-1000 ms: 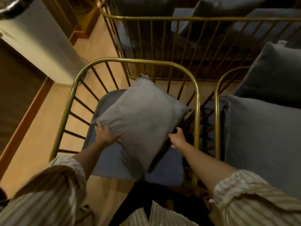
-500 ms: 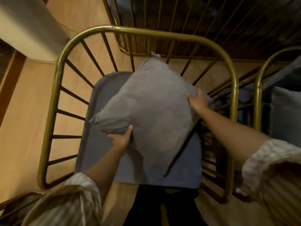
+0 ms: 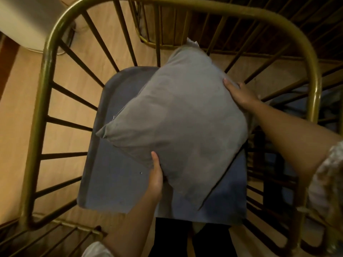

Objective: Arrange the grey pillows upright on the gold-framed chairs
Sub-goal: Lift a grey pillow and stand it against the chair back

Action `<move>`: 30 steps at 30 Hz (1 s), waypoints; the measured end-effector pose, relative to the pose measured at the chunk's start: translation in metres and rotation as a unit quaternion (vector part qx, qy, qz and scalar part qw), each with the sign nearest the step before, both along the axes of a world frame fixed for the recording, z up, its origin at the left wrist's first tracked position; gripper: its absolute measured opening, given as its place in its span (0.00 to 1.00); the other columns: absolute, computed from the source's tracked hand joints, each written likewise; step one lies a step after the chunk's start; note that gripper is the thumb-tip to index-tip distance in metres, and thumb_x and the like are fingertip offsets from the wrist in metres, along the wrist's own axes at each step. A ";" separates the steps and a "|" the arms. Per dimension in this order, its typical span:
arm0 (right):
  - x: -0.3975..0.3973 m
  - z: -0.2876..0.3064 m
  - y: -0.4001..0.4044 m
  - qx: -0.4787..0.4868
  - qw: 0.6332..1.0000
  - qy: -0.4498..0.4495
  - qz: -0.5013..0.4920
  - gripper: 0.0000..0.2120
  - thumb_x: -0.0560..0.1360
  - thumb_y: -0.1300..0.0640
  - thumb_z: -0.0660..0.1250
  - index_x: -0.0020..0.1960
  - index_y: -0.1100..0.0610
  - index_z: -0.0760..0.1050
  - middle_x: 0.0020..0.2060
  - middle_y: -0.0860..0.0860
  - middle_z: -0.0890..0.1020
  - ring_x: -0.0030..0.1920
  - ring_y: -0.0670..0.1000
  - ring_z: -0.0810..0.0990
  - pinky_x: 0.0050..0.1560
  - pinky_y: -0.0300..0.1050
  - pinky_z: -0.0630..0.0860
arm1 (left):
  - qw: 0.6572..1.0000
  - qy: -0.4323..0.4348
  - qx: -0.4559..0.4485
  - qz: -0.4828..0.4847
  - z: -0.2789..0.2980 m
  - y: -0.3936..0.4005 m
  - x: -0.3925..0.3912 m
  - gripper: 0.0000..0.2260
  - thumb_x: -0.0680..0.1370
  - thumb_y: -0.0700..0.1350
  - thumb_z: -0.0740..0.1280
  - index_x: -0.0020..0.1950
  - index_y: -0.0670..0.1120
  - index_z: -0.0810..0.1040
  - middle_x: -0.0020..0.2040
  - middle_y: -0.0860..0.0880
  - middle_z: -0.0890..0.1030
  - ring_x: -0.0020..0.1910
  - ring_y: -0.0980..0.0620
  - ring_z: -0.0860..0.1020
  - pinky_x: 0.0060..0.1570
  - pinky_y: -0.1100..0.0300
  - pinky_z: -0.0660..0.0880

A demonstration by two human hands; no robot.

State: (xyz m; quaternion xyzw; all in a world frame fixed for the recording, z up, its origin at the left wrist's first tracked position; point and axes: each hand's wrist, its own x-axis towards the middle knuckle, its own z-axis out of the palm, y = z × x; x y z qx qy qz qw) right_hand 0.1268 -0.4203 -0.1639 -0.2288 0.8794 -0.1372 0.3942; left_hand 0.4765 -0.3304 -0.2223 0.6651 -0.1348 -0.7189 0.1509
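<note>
Wooden floor (image 3: 16, 127) fills the left of the view, warm and bare, with a pale rounded object (image 3: 24, 21) cut off at the top left corner. Closer in now than half a second ago — the gold-framed chair (image 3: 39, 101) has swelled to fill almost everything, its curved top rail running off the upper edge and its dark spokes fanning down to the blue-grey seat cushion (image 3: 115, 182).

Over that seat, the grey pillow (image 3: 183, 123) is held in a diamond tilt, one corner pointing left, one pointing up toward the chair's back rail. It sits a touch further to the right than before, and it is not upright yet.

Left hand (image 3: 156, 179) grasps the pillow's lower left edge from beneath, thumb up against the fabric, much as it did a moment ago. A striped sleeve (image 3: 96, 250) peeks in at the bottom.

Across to the right, the right hand (image 3: 241, 93) clamps the pillow's upper right edge, thumb pressed into the front face, the forearm stretching back to the frame's edge. Beyond the back rail, more gold bars (image 3: 204, 34) stand in the dark.
</note>
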 end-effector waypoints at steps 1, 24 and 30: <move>0.000 0.005 0.001 0.007 1.000 0.006 0.012 0.62 0.58 0.14 0.49 0.80 0.53 0.56 0.78 0.56 0.63 0.75 0.62 0.65 0.74 0.60 0.62 | 1.000 -0.003 -0.002 0.002 0.006 -0.002 0.002 0.48 0.51 0.84 0.59 0.60 0.55 0.81 0.61 0.52 0.83 0.59 0.48 0.81 0.64 0.46 0.76; 0.164 -0.001 0.223 -0.121 0.930 -0.278 -0.209 0.50 0.58 0.25 0.72 0.73 0.51 0.70 0.68 0.48 0.78 0.65 0.49 0.78 0.73 0.50 0.68 | 0.930 -0.180 -0.121 -0.297 0.086 -0.085 0.114 0.37 0.75 0.60 0.69 0.79 0.46 0.62 0.75 0.45 0.70 0.73 0.41 0.70 0.67 0.52 0.67; 0.175 -0.016 0.214 -0.099 0.943 -0.220 -0.230 0.61 0.55 0.20 0.67 0.76 0.57 0.63 0.69 0.52 0.75 0.66 0.52 0.75 0.69 0.46 0.70 | 0.887 -0.304 -0.103 -0.331 0.057 -0.089 0.115 0.53 0.66 0.76 0.65 0.80 0.46 0.54 0.80 0.40 0.60 0.79 0.35 0.55 0.77 0.37 0.53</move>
